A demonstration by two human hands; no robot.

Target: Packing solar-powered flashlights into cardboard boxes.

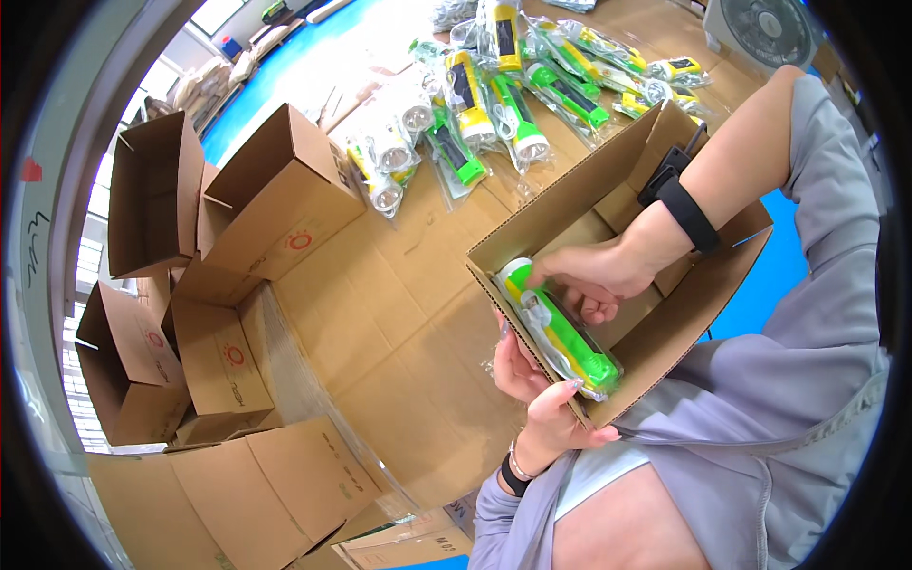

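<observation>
An open cardboard box (665, 342) is tilted in front of me at the right. Inside it, along its left wall, lie green and yellow flashlights (573, 340) in clear plastic bags; how many lie there is hard to make out. My left hand (543, 385) grips the box's near left corner, its thumb and fingertips over the rim. Reaching down into the box, my right hand (608, 271) has its fingers curled, with thumb and forefinger against the lamp end of the top flashlight. A black band circles my right wrist.
Several bagged flashlights (465, 95) are heaped at the back of the cardboard-covered table (408, 313). Open cardboard boxes (275, 214) stand at the left, with box flaps (242, 494) in front of them. A white fan (760, 33) stands at the far right.
</observation>
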